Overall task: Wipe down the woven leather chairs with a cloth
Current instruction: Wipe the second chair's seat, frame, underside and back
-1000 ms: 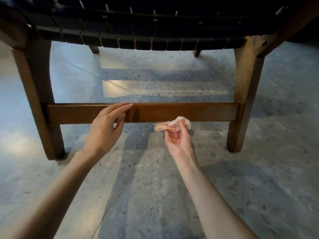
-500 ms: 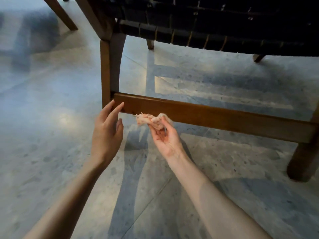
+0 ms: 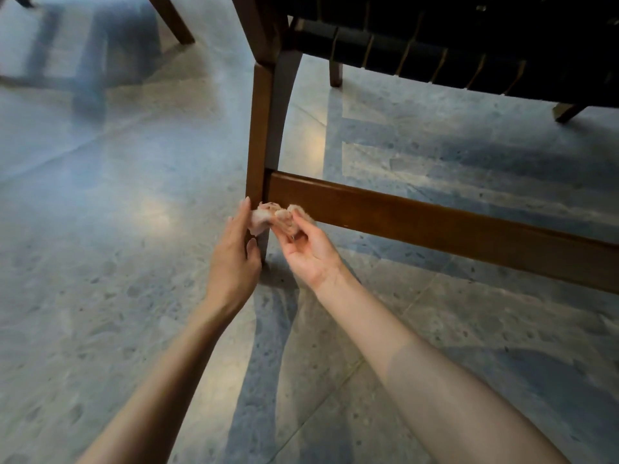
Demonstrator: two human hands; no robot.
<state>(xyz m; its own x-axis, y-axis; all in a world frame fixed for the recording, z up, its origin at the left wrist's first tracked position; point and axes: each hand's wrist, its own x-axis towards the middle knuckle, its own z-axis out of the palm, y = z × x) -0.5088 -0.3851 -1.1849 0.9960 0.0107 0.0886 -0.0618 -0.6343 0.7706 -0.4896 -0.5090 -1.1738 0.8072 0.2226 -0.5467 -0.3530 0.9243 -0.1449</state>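
Forearms, both bare, reach up from the bottom edge over the speckled stone floor (image 3: 100,279). The left hand (image 3: 234,259) stands on edge with its fingers straight and together and its thumb relaxed, and its fingers touch the left end of the cloth (image 3: 264,219). The right hand (image 3: 306,249) lies palm up with curled fingers, pinching the small, crumpled, pinkish cloth between thumb and fingertips. The cloth sits at the joint where the crossbar (image 3: 435,226) meets the front leg (image 3: 259,128); whether it presses on the wood or hangs just before it cannot be told. The brown wooden crossbar runs off toward the right edge. The leg rises to the seat (image 3: 435,38) of dark woven leather straps. Under the seat, farther back, stand two back legs (image 3: 335,73). At the top left another wooden leg (image 3: 174,21) slants across the floor.
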